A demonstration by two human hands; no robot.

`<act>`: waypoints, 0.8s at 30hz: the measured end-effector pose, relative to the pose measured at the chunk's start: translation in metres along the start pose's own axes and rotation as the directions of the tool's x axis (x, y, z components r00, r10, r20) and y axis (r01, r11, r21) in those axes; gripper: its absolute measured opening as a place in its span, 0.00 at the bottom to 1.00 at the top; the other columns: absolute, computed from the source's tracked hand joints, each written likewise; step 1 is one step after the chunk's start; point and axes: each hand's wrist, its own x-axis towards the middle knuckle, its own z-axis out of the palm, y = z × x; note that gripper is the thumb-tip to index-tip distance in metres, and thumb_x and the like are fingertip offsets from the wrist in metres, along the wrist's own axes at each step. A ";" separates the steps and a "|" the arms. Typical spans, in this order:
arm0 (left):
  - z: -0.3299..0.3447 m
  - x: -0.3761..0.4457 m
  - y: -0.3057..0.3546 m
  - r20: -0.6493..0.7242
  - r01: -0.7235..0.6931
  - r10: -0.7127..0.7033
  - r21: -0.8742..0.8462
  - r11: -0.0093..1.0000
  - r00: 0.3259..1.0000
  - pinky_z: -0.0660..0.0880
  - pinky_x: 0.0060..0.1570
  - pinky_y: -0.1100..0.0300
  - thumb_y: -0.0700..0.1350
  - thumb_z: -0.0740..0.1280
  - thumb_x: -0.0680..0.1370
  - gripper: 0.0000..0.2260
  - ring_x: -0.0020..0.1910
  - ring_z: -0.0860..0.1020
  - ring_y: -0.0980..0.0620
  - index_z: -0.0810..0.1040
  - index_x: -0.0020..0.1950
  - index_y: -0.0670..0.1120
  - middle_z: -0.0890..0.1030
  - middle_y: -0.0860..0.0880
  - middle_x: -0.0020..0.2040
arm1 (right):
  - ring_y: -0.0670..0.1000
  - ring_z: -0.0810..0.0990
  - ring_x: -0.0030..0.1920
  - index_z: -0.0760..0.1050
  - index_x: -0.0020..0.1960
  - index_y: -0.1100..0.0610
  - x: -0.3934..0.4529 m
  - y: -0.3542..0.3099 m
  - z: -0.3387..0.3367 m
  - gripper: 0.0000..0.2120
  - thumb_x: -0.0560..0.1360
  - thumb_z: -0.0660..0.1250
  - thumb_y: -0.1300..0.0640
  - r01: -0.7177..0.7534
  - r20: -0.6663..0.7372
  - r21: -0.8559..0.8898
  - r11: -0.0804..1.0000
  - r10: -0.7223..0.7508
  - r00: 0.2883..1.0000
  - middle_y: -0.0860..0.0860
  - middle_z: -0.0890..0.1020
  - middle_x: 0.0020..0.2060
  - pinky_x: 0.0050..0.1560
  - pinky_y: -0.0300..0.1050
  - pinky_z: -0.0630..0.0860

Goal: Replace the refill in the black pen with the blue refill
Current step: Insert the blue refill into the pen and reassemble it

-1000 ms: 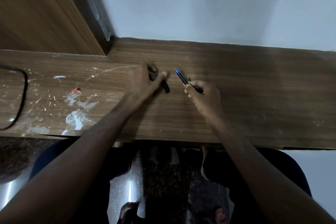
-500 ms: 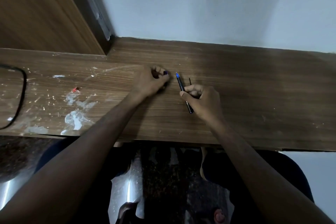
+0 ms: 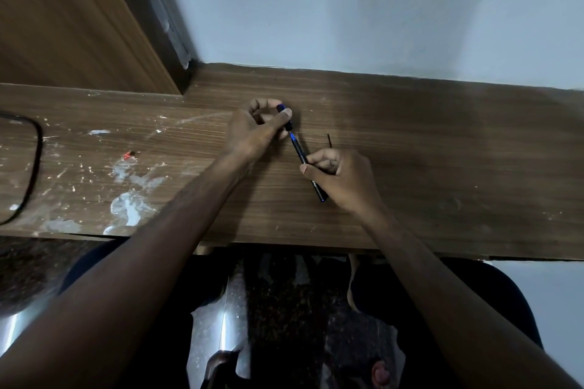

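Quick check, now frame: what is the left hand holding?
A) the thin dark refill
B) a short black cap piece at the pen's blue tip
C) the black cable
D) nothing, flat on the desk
B: the left hand pinches a short black cap piece right at the blue tip of the pen, which the right hand grips; the thin refill lies loose on the desk.

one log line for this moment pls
left hand: grips short black cap piece | right hand: grips black pen barrel | blue tip meets cap | over wooden desk
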 end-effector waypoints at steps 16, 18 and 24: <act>0.009 -0.019 -0.003 0.110 -0.136 0.108 0.281 0.950 0.988 0.86 0.49 0.48 0.51 0.79 0.77 0.10 0.38 0.89 0.52 0.82 0.53 0.52 0.88 0.53 0.37 | 0.43 0.90 0.44 0.89 0.56 0.55 0.002 -0.003 -0.003 0.10 0.78 0.78 0.52 -0.053 -0.046 0.014 0.999 0.053 0.998 0.48 0.91 0.44 0.47 0.37 0.84; 0.013 -0.024 -0.003 0.128 -0.149 0.118 0.269 0.952 0.985 0.86 0.48 0.48 0.49 0.79 0.78 0.09 0.38 0.89 0.50 0.81 0.53 0.50 0.88 0.54 0.35 | 0.45 0.90 0.45 0.89 0.55 0.55 0.003 -0.003 -0.002 0.09 0.78 0.78 0.53 -0.069 -0.075 0.013 0.998 0.069 0.995 0.49 0.91 0.44 0.50 0.42 0.85; 0.016 -0.024 -0.006 0.161 -0.138 0.106 0.202 0.970 0.981 0.86 0.51 0.36 0.45 0.78 0.79 0.08 0.39 0.89 0.46 0.80 0.51 0.49 0.88 0.53 0.36 | 0.36 0.87 0.38 0.89 0.53 0.55 0.002 -0.003 0.003 0.06 0.77 0.79 0.56 -0.072 -0.124 0.019 0.997 0.074 0.989 0.45 0.90 0.41 0.40 0.26 0.77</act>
